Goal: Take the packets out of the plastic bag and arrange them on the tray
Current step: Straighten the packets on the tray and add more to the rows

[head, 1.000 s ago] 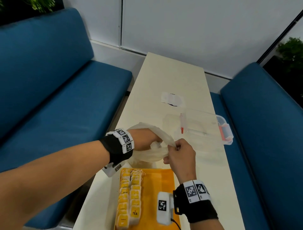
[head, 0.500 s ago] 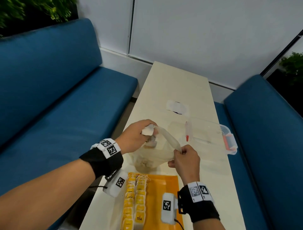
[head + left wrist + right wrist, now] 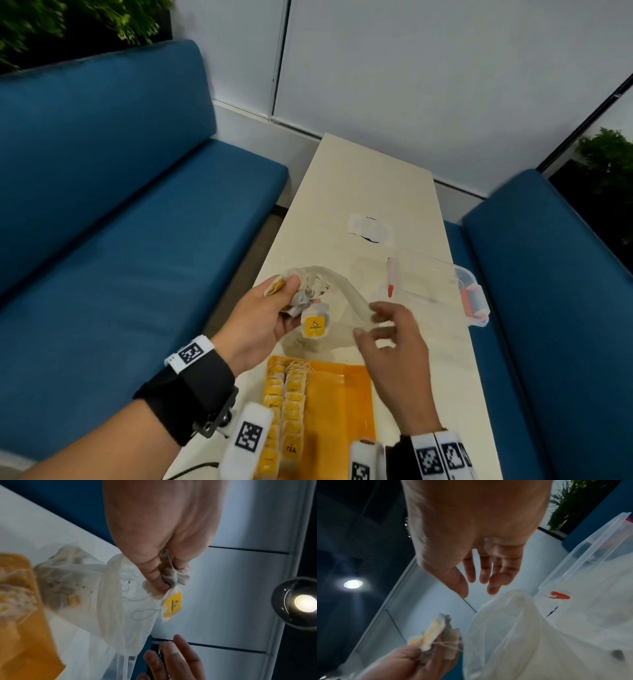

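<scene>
Blue upholstered benches (image 3: 120, 212) are seen on either side of a long cream table (image 3: 363, 185), on which all the items are set out. Furthest left, the left hand (image 3: 260, 322) is held raised above the table, its fingers and thumb curled round a crumpled bunch of tea packets (image 3: 301, 298) with their strings; one packet with a yellow label (image 3: 315, 326) is seen hanging from the bunch (its print is too small to be read). The same hold is shown in the left wrist view, where the yellow-labelled packet (image 3: 172, 605) dangles below the fingertips. Just beside and partly under that hand, the thin translucent plastic bag (image 3: 342, 308) is seen slumped on the table, with a few packets dimly visible inside it through the film (image 3: 68, 588). Nearer the person, the orange tray (image 3: 339, 404) lies flat, and two neat rows of packets (image 3: 287, 407) are laid along its left side, the rest of its surface being bare. To the right, the right hand (image 3: 390, 346) is held with fingers spread and loosely extended beside the bag's mouth; nothing is held in it, and contact with the film cannot be judged because of blur. Beyond it, a clear plastic container (image 3: 442, 287) with red clasps stands on the table, well apart from the tray.
</scene>
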Demonstrator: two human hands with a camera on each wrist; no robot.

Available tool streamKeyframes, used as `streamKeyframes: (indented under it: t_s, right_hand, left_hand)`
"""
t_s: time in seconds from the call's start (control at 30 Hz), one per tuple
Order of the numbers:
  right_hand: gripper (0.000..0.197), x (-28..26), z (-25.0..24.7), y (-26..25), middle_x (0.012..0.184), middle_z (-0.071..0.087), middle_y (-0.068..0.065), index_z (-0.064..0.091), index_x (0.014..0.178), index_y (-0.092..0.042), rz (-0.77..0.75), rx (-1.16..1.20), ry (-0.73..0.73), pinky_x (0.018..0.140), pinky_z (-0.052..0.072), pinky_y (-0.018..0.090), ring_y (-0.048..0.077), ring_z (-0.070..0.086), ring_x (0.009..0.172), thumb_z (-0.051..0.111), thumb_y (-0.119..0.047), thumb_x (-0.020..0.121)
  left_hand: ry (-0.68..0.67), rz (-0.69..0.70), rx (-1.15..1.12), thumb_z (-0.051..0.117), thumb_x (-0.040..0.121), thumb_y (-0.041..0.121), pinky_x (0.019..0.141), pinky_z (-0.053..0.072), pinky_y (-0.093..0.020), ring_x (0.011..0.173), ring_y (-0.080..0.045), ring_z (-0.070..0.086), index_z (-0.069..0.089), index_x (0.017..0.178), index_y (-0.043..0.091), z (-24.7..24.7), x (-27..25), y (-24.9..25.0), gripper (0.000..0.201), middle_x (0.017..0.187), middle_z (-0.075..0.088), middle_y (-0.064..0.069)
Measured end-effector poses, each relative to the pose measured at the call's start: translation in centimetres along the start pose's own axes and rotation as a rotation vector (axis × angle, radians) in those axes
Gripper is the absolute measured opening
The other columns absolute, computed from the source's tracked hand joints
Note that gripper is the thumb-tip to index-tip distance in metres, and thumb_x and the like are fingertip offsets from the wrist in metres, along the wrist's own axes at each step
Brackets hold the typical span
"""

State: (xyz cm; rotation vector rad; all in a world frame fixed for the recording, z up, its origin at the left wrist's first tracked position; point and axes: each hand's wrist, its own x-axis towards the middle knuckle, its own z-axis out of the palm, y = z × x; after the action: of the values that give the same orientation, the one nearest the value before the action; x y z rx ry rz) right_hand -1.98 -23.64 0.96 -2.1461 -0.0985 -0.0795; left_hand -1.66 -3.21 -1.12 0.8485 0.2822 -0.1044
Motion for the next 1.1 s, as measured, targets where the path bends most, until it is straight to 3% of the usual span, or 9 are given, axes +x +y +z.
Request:
streamKeyframes:
  t_s: [0.13, 0.3, 0.4, 0.53, 0.8, 0.87, 0.93, 1.0, 1.1]
  right_hand:
    - [0.026, -2.4, 2.0, -0.5, 0.093, 0.068, 0.007, 0.064, 0.101, -0.015, 0.274, 0.248, -0.313, 0.057, 0.054, 0.035, 0.025, 0.073, 0.072, 0.080, -0.025, 0.083]
    - [0.027, -3.1, 4.2, -0.3, 0.088, 0.071, 0.019, 0.063, 0.098, -0.003, 0.388, 0.363, -0.330, 0.054, 0.053, 0.034, 0.034, 0.074, 0.072, 0.079, -0.018, 0.084]
    - [0.020, -3.6, 4.8, -0.2, 0.077, 0.071, 0.016, 0.059, 0.094, 0.003, 0.416, 0.397, -0.333, 0.053, 0.053, 0.032, 0.032, 0.074, 0.070, 0.074, -0.008, 0.086]
    - [0.012, -3.8, 5.1, -0.3, 0.070, 0.069, 0.012, 0.058, 0.090, -0.002, 0.447, 0.467, -0.328, 0.053, 0.052, 0.032, 0.030, 0.072, 0.067, 0.069, 0.001, 0.088]
    - [0.006, -3.0, 4.6, -0.4, 0.076, 0.063, 0.016, 0.061, 0.085, 0.002, 0.355, 0.354, -0.272, 0.052, 0.051, 0.030, 0.026, 0.068, 0.064, 0.064, 0.007, 0.086]
    - [0.006, -2.5, 4.2, -0.3, 0.072, 0.065, 0.007, 0.063, 0.082, -0.001, 0.246, 0.176, -0.261, 0.052, 0.048, 0.025, 0.015, 0.063, 0.060, 0.069, 0.000, 0.084]
    - [0.010, -1.8, 3.5, -0.3, 0.068, 0.065, -0.007, 0.067, 0.078, -0.016, 0.111, -0.066, -0.262, 0.056, 0.044, 0.016, 0.002, 0.057, 0.057, 0.074, -0.011, 0.083]
    - [0.011, -1.4, 2.6, -0.3, 0.072, 0.064, -0.013, 0.069, 0.081, -0.023, 0.000, -0.246, -0.293, 0.060, 0.044, 0.009, -0.005, 0.058, 0.066, 0.075, -0.014, 0.084]
    - [0.008, -1.1, 1.6, 0.0, 0.083, 0.067, -0.014, 0.074, 0.088, -0.020, -0.082, -0.262, -0.249, 0.068, 0.044, 0.005, -0.007, 0.060, 0.080, 0.075, -0.013, 0.085]
  left_hand:
    - [0.039, 0.008, -0.063, 0.051, 0.104, 0.021, 0.066, 0.062, -0.026, 0.087, -0.021, 0.077, 0.067, 0.117, 0.003, -1.0, -1.6, -1.8, 0.027, 0.106, 0.078, -0.015]
    - [0.088, 0.017, -0.085, 0.049, 0.105, 0.023, 0.072, 0.062, -0.029, 0.100, -0.030, 0.075, 0.065, 0.120, 0.000, -2.4, -2.7, -4.2, 0.032, 0.113, 0.074, -0.022]
    - [0.115, 0.040, -0.120, 0.048, 0.106, 0.023, 0.074, 0.062, -0.031, 0.099, -0.029, 0.075, 0.065, 0.117, 0.000, -3.1, -3.1, -5.2, 0.030, 0.108, 0.075, -0.020]
    - [0.142, 0.023, -0.162, 0.049, 0.105, 0.023, 0.075, 0.063, -0.030, 0.096, -0.026, 0.075, 0.064, 0.116, 0.000, -4.1, -3.9, -6.3, 0.030, 0.106, 0.076, -0.017]
    - [0.147, -0.024, -0.233, 0.054, 0.103, 0.023, 0.078, 0.061, -0.030, 0.100, -0.027, 0.073, 0.062, 0.120, -0.003, -5.8, -4.8, -8.3, 0.032, 0.112, 0.070, -0.020]
    - [0.162, -0.039, -0.234, 0.055, 0.103, 0.023, 0.078, 0.061, -0.030, 0.106, -0.032, 0.072, 0.061, 0.118, -0.003, -6.4, -4.8, -8.5, 0.031, 0.113, 0.067, -0.023]
    - [0.185, -0.050, -0.233, 0.055, 0.103, 0.022, 0.075, 0.062, -0.029, 0.105, -0.031, 0.073, 0.062, 0.116, -0.003, -7.0, -4.9, -8.4, 0.029, 0.113, 0.067, -0.023]
    - [0.210, -0.061, -0.237, 0.056, 0.102, 0.022, 0.074, 0.063, -0.030, 0.105, -0.031, 0.073, 0.064, 0.116, 0.000, -7.7, -5.0, -8.3, 0.027, 0.114, 0.069, -0.021]
    - [0.223, -0.069, -0.217, 0.057, 0.101, 0.022, 0.078, 0.064, -0.032, 0.112, -0.034, 0.071, 0.064, 0.120, 0.002, -8.4, -5.1, -8.3, 0.028, 0.122, 0.067, -0.024]
